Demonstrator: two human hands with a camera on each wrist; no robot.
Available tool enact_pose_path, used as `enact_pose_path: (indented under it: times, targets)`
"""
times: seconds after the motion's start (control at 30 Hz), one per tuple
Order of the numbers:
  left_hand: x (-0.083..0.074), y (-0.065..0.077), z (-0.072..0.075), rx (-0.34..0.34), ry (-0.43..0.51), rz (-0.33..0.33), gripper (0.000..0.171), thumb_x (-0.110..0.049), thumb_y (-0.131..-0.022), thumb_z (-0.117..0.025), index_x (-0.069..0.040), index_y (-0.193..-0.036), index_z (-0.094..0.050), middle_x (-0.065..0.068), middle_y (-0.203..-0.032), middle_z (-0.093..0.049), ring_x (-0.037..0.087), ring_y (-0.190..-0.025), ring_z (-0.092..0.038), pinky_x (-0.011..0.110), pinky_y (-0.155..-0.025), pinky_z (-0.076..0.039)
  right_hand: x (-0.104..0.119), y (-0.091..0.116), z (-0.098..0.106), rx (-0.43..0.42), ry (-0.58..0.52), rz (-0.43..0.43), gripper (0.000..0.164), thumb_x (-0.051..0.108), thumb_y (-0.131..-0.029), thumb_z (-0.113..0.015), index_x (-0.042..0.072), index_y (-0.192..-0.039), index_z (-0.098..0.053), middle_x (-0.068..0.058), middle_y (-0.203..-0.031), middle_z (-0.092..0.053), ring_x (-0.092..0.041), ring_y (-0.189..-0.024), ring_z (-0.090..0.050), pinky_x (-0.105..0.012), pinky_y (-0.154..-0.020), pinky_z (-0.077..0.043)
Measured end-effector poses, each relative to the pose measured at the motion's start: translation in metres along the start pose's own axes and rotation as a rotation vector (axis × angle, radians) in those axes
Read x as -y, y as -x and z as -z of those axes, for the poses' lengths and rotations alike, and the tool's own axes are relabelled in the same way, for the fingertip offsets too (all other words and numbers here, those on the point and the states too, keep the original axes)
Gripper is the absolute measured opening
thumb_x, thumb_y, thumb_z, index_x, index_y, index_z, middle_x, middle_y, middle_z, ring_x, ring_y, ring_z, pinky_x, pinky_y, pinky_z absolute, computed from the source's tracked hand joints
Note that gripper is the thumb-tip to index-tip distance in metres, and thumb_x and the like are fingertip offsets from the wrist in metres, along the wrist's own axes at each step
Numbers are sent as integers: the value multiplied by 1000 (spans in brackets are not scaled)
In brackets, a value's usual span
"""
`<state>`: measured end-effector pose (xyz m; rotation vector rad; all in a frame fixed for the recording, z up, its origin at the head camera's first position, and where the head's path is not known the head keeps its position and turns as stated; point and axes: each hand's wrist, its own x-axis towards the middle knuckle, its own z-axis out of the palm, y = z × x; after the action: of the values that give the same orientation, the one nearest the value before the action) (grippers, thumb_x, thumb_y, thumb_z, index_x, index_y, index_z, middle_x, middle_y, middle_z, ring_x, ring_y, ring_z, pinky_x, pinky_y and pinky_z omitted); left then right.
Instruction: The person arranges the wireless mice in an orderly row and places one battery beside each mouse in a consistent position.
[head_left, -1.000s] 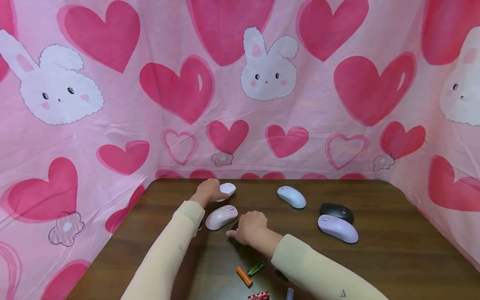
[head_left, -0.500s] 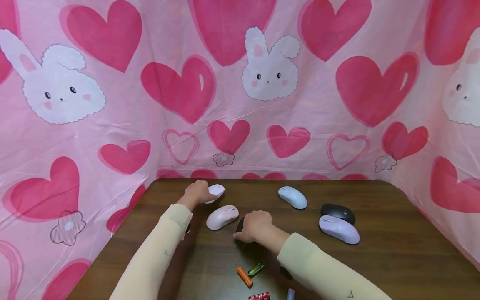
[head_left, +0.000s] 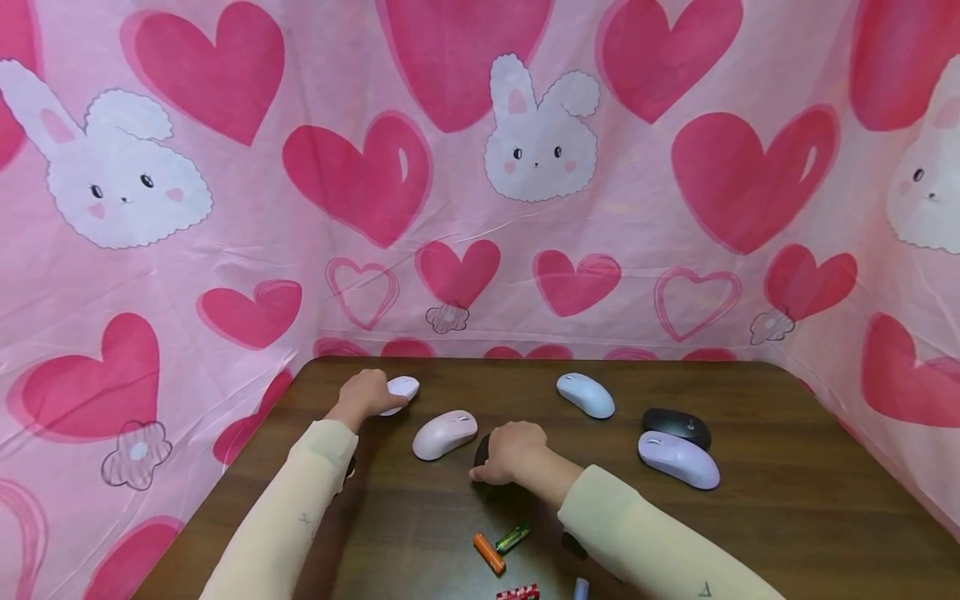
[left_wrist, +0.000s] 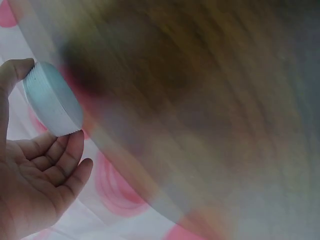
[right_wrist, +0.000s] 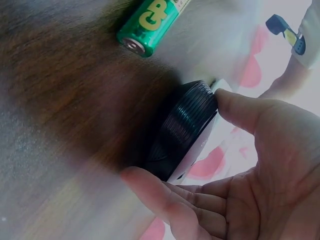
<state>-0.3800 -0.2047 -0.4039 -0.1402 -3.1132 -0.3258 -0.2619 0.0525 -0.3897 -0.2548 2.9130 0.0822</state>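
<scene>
Near the table's back left corner, my left hand (head_left: 362,395) grips a whitish computer mouse (head_left: 402,388) by its sides. The left wrist view shows that mouse (left_wrist: 52,97) pinched between thumb and fingertips at its ribbed sides. At mid-table, my right hand (head_left: 513,452) holds a black computer mouse (head_left: 481,451), mostly hidden under the hand. In the right wrist view, thumb and fingers clasp this black mouse (right_wrist: 182,127) at its ribbed flanks. Between the two hands lies a pale pink mouse (head_left: 445,435).
On the right are a light blue mouse (head_left: 587,395), another black mouse (head_left: 677,427) and a lilac mouse (head_left: 678,459) touching it. Orange (head_left: 489,553), green (head_left: 513,538), red (head_left: 518,592) and purple (head_left: 581,588) batteries lie near the front. A pink heart-print cloth (head_left: 480,217) surrounds the table.
My left hand has moved left and slightly nearer with the whitish mouse, away from the pink one. My right hand shifted slightly right with the black mouse, then stayed nearly still.
</scene>
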Motion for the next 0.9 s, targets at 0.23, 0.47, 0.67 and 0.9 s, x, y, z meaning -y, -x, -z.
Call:
enact_pose_path:
  times: [0.23,0.47,0.67,0.9]
  targets:
    - [18,8,2,-20,5,39,52,-48,-75,-73,0,-92,-64,11,-82,-61,27,-71,-55,45,-64,-49,-1,0,-1,6,3,5,65,70,-75,-65,8,-95,-69,-6,-81,-60,-21,-68,-53,-37,-62,-49]
    - [38,18,2,-36,19,90,52,-47,-76,-73,2,-92,-64,15,-83,-63,29,-71,-57,46,-64,-48,-3,2,0,-3,-14,15,64,69,-75,-67,8,-94,-69,-7,-84,-62,-21,-70,-54,-38,-62,-50]
    - [51,24,4,-55,32,112,51,-46,-77,-72,2,-88,-63,16,-82,-63,30,-71,-57,47,-63,-48,-6,3,1,-13,-38,37,63,66,-76,-68,6,-96,-70,-8,-89,-63,-21,-75,-56,-39,-64,-51]
    - [61,31,4,-49,42,140,51,-46,-78,-71,3,-88,-63,16,-82,-62,30,-71,-57,47,-62,-48,-11,5,1,-30,-79,55,59,61,-76,-71,5,-93,-68,-8,-84,-62,-21,-72,-55,-40,-63,-51]
